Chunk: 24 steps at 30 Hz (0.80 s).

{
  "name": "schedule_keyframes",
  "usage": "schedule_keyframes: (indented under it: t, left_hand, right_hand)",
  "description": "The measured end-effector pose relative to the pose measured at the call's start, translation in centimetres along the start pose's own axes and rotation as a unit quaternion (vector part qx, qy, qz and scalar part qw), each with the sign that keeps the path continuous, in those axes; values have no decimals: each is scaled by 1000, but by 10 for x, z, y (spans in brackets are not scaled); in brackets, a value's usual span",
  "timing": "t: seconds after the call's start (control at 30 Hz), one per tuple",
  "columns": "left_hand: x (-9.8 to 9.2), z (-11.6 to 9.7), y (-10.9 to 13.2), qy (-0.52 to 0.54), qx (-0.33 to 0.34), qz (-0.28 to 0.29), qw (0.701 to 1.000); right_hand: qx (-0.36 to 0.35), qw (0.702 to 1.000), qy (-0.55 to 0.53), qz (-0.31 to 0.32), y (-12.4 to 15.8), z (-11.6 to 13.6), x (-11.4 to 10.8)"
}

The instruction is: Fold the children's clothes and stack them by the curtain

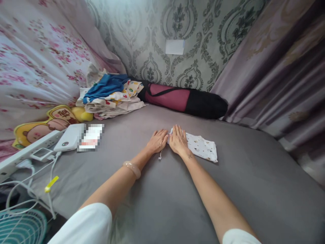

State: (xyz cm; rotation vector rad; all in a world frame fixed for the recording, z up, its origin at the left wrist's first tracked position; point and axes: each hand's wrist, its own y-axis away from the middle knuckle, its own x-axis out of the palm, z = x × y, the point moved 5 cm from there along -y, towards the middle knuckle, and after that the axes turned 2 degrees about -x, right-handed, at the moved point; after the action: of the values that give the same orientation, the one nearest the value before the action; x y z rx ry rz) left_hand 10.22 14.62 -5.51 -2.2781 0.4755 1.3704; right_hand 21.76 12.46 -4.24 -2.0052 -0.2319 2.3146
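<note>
White patterned cloth [203,148] lies on the grey sheet [165,196], my flattened right hand [178,139] over its left end, my flattened left hand [157,141] just beside.

Hands: two, one left hand [157,141] and one right hand [178,139]. White sleeves [86,222] number two. Bangle [132,169]: one. Printed cloth [203,148], folded: one. Grey sheet [165,203]: one. Curtains total two, one floral curtain [53,44] and one mauve curtain [274,67]. White wall panel [175,47]: one. Maroon-and-black bag [169,100]: one. Clothes pile [116,107]: one; it includes one blue garment [105,86], but overlap prevents a full garment tally. Cartoon cushion [35,132]: one. Power strip [7,167]: one. White oval-marked device [69,137]: one. Pixelated rectangle [90,138]: one. Yellow tag [52,183]: one. White cables [52,173]: several, too tangled to count. Teal grille [20,225]: one.
</note>
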Motion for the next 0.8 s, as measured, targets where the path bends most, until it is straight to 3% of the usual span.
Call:
schedule_keyframes:
  t: [0.2,0.3,0.37,0.47,0.57,0.7,0.8]
  left_hand:
    - [-2,5,-1,22,-19,-21,999]
    - [-2,4,0,12,-10,-12,1000]
    - [-1,2,1,3,0,-5,1000]
    - [-1,2,1,-4,9,-1,1000]
    - [0,7,-2,6,10,-4,1000]
    - [0,12,-13,36,3,0,999]
    - [-1,12,-22,25,-67,9,997]
  right_hand:
    - [-21,996,-25,87,-2,9,17]
    - [-22,995,-59,74,0,6,10]
    - [-12,998,-66,22,7,-6,-3]
    - [35,996,-46,-75,27,-43,-26]
    - [140,983,-26,-115,57,-102,-44]
    - [316,946,-7,-70,96,-177,-58]
    - [396,918,-27,16,113,-202,-56]
